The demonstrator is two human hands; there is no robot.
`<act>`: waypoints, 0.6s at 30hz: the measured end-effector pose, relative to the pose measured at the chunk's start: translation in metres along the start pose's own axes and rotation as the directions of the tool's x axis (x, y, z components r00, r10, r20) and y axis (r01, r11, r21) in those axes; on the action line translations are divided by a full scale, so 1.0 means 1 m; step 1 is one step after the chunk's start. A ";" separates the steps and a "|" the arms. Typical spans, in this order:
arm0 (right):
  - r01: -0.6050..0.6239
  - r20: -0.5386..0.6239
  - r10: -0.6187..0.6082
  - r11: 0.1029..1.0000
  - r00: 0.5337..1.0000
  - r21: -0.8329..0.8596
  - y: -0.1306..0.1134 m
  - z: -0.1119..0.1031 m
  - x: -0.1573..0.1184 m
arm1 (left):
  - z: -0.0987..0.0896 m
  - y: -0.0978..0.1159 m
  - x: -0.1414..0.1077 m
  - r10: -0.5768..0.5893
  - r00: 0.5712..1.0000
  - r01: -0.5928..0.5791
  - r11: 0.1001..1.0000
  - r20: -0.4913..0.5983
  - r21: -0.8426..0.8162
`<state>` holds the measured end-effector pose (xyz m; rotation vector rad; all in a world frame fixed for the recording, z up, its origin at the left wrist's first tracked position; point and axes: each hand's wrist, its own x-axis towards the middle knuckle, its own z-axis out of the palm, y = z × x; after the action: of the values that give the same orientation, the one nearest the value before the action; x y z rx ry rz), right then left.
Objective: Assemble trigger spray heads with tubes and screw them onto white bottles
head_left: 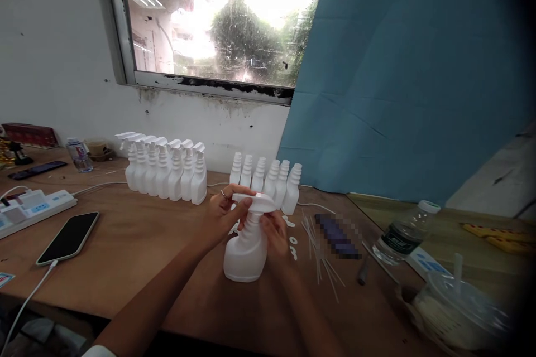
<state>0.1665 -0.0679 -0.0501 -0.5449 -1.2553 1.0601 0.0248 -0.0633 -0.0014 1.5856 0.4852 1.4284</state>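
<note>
The white bottle [245, 256] stands on the near middle of the table [176, 240], its long spray top [264, 203] pointing left to right, left hand [220, 215] pinching the top's left end, right hand [277, 237] curled against the neck's right side.

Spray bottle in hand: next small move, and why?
Probably a gentle twist at the neck with the right hand, the left hand steadying the spray head. The head sits atop the bottle, right fingertips are by the neck, and fingers hide whether it's seated.
</note>
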 end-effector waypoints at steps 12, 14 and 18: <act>0.002 -0.072 -0.007 0.998 0.997 -0.065 -0.016 0.024 -0.003 | -0.001 0.001 -0.003 -0.019 1.000 0.019 1.000 -0.010 0.016; 0.001 -0.088 -0.009 0.996 0.996 -0.087 -0.015 0.025 -0.002 | -0.002 0.000 -0.003 -0.024 1.000 0.024 1.000 -0.014 0.012; 0.015 -0.056 -0.017 0.999 0.998 -0.040 -0.014 0.026 -0.001 | -0.004 -0.002 -0.004 -0.024 1.000 0.024 1.000 -0.017 0.010</act>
<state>0.1464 -0.0800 -0.0319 -0.5902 -1.2317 1.0021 0.0210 -0.0636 -0.0056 1.5726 0.5205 1.4244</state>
